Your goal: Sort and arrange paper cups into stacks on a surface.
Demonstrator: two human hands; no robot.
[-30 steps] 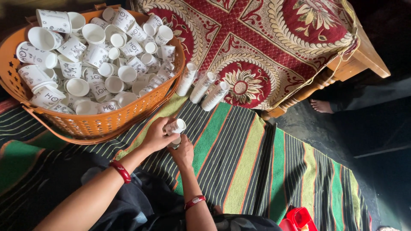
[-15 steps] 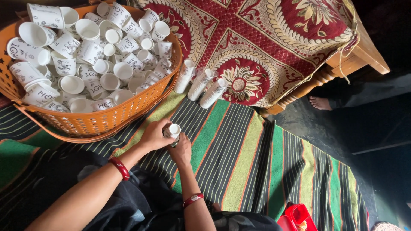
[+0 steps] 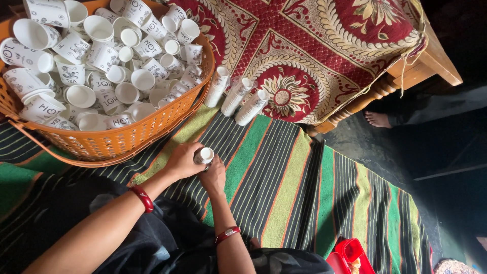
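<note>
Head: fingers (image 3: 195,152) round cup stack (image 3: 204,155)

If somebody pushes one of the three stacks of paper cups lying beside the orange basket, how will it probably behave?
Each of the cup stacks lies on its side on the striped mat, so it would probably roll in a curve, since cups taper. Being thin paper, it is likely light and easily crushed. A push at one end may slide the nested cups apart.

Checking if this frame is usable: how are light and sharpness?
Head view: daylight falls on the cups in the orange basket and on the red cloth; the right edge and floor sink into shadow; both hands and the small cup look sharp.
</note>
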